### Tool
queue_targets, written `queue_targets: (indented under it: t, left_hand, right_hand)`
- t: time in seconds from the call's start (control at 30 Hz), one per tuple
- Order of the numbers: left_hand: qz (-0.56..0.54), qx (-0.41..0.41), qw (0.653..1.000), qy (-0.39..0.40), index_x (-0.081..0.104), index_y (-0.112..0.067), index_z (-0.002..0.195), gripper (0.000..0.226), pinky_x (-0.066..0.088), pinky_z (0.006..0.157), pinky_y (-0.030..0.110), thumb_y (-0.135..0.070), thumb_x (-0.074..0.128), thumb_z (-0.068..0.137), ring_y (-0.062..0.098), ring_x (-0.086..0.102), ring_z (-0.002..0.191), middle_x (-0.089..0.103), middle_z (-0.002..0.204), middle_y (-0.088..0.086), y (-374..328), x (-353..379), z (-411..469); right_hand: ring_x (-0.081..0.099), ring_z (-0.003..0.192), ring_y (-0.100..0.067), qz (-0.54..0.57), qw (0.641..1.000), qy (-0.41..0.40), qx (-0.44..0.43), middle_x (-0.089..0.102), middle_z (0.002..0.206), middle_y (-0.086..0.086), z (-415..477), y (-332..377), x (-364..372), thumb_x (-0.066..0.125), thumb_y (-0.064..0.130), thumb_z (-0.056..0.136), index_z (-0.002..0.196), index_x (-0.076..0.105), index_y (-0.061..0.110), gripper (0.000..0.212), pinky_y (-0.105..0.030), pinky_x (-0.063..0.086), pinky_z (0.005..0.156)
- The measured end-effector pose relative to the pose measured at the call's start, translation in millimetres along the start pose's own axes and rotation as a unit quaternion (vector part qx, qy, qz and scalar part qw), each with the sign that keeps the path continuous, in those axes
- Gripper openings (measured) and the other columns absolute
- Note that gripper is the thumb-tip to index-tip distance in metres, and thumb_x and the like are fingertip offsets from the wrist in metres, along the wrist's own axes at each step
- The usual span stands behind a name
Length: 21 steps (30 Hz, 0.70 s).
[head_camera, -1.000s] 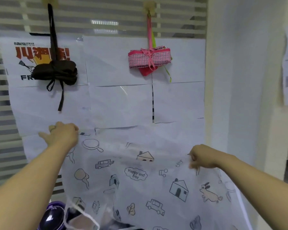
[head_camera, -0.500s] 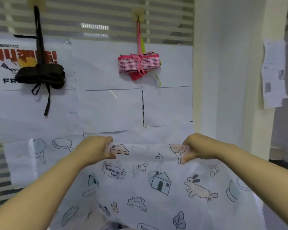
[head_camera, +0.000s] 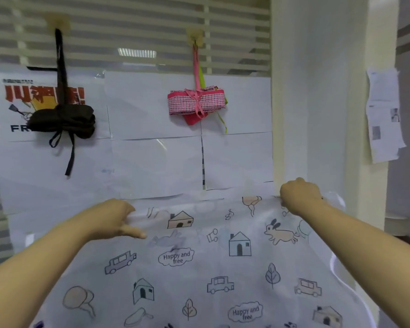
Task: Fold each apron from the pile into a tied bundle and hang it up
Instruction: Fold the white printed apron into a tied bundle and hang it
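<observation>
Slatted blinds [head_camera: 128,31] run across the back, their lower half covered with taped white paper sheets [head_camera: 152,162] and, at far left, a poster with red lettering [head_camera: 17,100]. A pale pillar [head_camera: 317,91] stands to the right, with printed notices [head_camera: 384,114] stuck on its side.

Spread wide across the lower part of the view is the translucent white apron [head_camera: 199,275], printed with houses, cars, leaves, rabbits and "Happy and free" clouds. It is held up in front of the papered wall by its top edge.

Above it on the left a black apron bundle [head_camera: 64,121], tied round with its own straps, hangs by a black strap from a beige hook [head_camera: 57,20]. To its right a red-checked apron bundle [head_camera: 197,102], bound with a pink tie, hangs from a second hook [head_camera: 194,36].

The left grip [head_camera: 109,218] is clenched on the apron's top edge towards its left end, thumb stretched out below the hem. The right grip [head_camera: 301,196] is closed round the same edge in front of the pillar, knuckles up.
</observation>
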<state>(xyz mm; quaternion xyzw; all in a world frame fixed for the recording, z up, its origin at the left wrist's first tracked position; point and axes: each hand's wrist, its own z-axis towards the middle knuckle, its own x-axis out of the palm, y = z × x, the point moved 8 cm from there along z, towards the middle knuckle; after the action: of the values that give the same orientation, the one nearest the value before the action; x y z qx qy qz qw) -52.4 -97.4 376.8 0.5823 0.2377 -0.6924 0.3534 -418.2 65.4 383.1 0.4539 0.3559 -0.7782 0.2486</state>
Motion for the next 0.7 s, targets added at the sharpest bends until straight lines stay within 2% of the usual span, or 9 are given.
queue_targets:
  t: [0.1, 0.17, 0.2, 0.27, 0.37, 0.43, 0.53, 0.63, 0.7]
  left_hand:
    - [-0.031, -0.008, 0.999, -0.024, 0.055, -0.01, 0.078, 0.07, 0.035, 0.058, 0.024, -0.078, 0.045, 0.066, 0.013, 0.048, 0.064, 0.057, 0.073, 0.003, 14.4, -6.7, -2.3]
    - [0.0, -0.004, 0.999, -0.048, 0.055, -0.018, 0.078, 0.048, 0.04, 0.064, 0.023, -0.065, 0.048, 0.083, 0.013, 0.054, 0.071, 0.059, 0.077, -0.001, 26.7, -11.0, -0.6]
    - [0.021, -0.001, 0.998, -0.061, 0.051, -0.024, 0.075, 0.036, 0.042, 0.066, 0.025, -0.056, 0.05, 0.09, 0.013, 0.055, 0.075, 0.059, 0.08, -0.003, 32.0, -14.0, 0.9]
    - [0.047, 0.0, 0.995, -0.083, 0.044, -0.028, 0.07, 0.03, 0.044, 0.07, 0.029, -0.043, 0.055, 0.093, 0.015, 0.056, 0.079, 0.057, 0.084, -0.003, 40.2, -19.3, 5.1]
    - [0.028, -0.027, 0.991, -0.125, 0.042, -0.024, 0.068, 0.034, 0.042, 0.065, 0.032, -0.039, 0.063, 0.089, 0.022, 0.056, 0.075, 0.056, 0.076, 0.0, 52.9, -28.4, 7.4]
    - [0.023, -0.061, 0.987, -0.144, 0.041, -0.021, 0.069, 0.038, 0.04, 0.06, 0.031, -0.044, 0.064, 0.087, 0.025, 0.054, 0.072, 0.053, 0.072, 0.0, 63.4, -33.4, 2.9]
    - [0.073, -0.1, 0.982, -0.142, 0.037, -0.02, 0.067, 0.042, 0.034, 0.055, 0.029, -0.049, 0.055, 0.091, 0.021, 0.05, 0.068, 0.049, 0.069, -0.002, 68.9, -34.9, -3.8]
    - [0.124, -0.098, 0.972, -0.172, 0.039, -0.02, 0.07, 0.037, 0.029, 0.052, 0.029, -0.045, 0.05, 0.095, 0.02, 0.047, 0.072, 0.046, 0.071, -0.004, 55.1, -38.9, -2.1]
    - [0.118, -0.096, 0.967, -0.206, 0.049, -0.017, 0.078, 0.03, 0.028, 0.051, 0.029, -0.04, 0.05, 0.097, 0.021, 0.048, 0.074, 0.049, 0.076, -0.003, 46.7, -43.7, 0.8]
  right_hand:
    - [0.05, 0.086, -0.018, 0.1, 0.991, 0.089, -0.026, 0.058, 0.091, -0.003, 4.2, -7.1, 12.4, 0.058, 0.022, 0.091, 0.091, 0.063, 0.013, 0.01, -0.024, 0.039, 0.067]
    - [0.052, 0.07, -0.012, 0.203, 0.963, 0.168, -0.058, 0.064, 0.084, -0.002, 2.7, -8.2, 24.4, 0.057, 0.031, 0.093, 0.073, 0.063, 0.015, 0.026, -0.022, 0.038, 0.062]
    - [0.05, 0.062, -0.011, 0.244, 0.952, 0.176, -0.063, 0.064, 0.079, -0.001, 2.5, -9.1, 27.5, 0.055, 0.036, 0.094, 0.07, 0.061, 0.015, 0.032, -0.022, 0.037, 0.058]
    - [0.05, 0.05, -0.012, 0.301, 0.941, 0.143, -0.064, 0.056, 0.069, -0.003, 3.7, -10.3, 27.3, 0.054, 0.045, 0.093, 0.072, 0.055, 0.012, 0.039, -0.023, 0.035, 0.051]
    - [0.045, 0.047, -0.017, 0.366, 0.927, 0.04, -0.073, 0.043, 0.061, -0.003, 4.2, -13.1, 19.9, 0.06, 0.058, 0.083, 0.065, 0.043, 0.011, 0.054, -0.025, 0.033, 0.046]
    - [0.035, 0.05, -0.016, 0.352, 0.93, -0.01, -0.103, 0.034, 0.056, 0.0, -0.1, -14.1, 11.8, 0.064, 0.065, 0.073, 0.059, 0.034, 0.013, 0.061, -0.026, 0.024, 0.049]
    - [0.034, 0.048, -0.013, 0.304, 0.944, 0.016, -0.128, 0.034, 0.051, 0.004, -3.5, -13.5, 14.6, 0.068, 0.055, 0.079, 0.057, 0.03, 0.016, 0.059, -0.026, 0.021, 0.05]
    - [0.049, 0.055, -0.01, 0.196, 0.974, 0.073, -0.083, 0.055, 0.062, 0.005, 1.3, -15.3, 34.2, 0.057, 0.027, 0.094, 0.063, 0.044, 0.017, 0.034, -0.022, 0.034, 0.053]
    - [0.053, 0.071, -0.016, 0.093, 0.992, 0.075, -0.028, 0.05, 0.073, 0.003, -1.4, -19.3, 39.1, 0.047, 0.007, 0.091, 0.08, 0.052, 0.016, 0.015, -0.023, 0.038, 0.062]
